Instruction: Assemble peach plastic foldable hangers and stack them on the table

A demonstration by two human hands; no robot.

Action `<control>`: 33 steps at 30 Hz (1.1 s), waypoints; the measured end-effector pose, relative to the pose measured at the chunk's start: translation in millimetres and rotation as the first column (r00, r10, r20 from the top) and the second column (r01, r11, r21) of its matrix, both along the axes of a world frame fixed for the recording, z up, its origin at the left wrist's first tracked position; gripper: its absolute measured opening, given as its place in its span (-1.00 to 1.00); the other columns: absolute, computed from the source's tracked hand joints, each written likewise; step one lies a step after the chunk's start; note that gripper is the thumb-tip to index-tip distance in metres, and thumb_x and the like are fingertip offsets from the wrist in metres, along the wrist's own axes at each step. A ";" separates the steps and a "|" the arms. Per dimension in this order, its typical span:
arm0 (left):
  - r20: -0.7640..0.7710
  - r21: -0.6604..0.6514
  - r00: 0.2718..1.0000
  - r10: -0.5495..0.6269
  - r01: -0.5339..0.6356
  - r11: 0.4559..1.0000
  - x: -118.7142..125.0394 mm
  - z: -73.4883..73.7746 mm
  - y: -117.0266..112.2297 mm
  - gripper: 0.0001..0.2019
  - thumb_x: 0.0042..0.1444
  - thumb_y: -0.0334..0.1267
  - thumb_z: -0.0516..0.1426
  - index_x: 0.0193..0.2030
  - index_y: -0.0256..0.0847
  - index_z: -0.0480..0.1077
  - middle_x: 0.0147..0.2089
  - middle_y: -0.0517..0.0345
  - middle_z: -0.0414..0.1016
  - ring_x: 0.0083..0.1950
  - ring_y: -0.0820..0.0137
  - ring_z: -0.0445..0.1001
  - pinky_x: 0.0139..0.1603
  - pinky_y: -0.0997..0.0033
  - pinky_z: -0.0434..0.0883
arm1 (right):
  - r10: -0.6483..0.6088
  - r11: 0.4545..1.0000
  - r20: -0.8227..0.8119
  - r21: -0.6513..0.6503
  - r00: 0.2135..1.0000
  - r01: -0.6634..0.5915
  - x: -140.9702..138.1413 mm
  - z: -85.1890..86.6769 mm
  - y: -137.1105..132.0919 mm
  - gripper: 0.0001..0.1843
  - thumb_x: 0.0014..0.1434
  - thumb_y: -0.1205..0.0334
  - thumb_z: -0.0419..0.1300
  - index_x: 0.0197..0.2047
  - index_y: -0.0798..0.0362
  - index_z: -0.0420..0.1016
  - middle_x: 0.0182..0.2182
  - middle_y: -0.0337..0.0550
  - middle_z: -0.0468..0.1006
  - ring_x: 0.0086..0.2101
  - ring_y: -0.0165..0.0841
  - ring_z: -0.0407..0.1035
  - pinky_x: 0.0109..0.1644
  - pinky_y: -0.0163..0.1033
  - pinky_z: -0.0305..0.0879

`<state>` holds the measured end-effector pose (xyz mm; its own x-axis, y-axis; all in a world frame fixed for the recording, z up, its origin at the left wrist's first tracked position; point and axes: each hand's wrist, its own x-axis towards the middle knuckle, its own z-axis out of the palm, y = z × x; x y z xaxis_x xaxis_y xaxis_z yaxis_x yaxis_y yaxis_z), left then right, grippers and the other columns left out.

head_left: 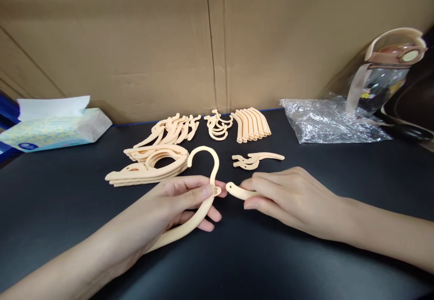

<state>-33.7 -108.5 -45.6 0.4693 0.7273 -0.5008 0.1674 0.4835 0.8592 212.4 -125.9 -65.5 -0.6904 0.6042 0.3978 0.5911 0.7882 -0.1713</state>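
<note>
My left hand [176,205] is closed around a pale peach plastic hanger piece with a hook [205,155], its arm running down under my palm. My right hand [288,193] pinches a second peach arm piece [237,192], whose rounded end sits a small gap away from the joint of the left piece. Both pieces are held just above the black table [68,209].
Behind the hands lie a stack of folded peach hangers [149,166], rows of loose arm parts [176,130], hooks [217,126], curved strips [252,123] and a few small parts [256,159]. A tissue pack [54,126] sits left, a crumpled plastic bag [325,119] and bottle [386,69] right, cardboard wall [169,42] behind.
</note>
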 end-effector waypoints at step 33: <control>-0.055 0.103 0.997 -0.060 0.065 0.993 9.1 -2.8 -7.6 -0.77 0.04 -0.04 0.34 -0.30 -0.15 0.63 -0.45 0.20 0.56 -0.39 0.45 0.49 -0.38 0.58 0.48 | -0.037 0.933 0.111 0.360 0.993 -0.005 -13.0 -0.1 -11.8 -0.49 0.50 0.21 -0.10 -0.49 0.06 0.37 -0.60 -0.30 0.29 -0.57 -0.40 0.12 -0.44 -0.27 0.03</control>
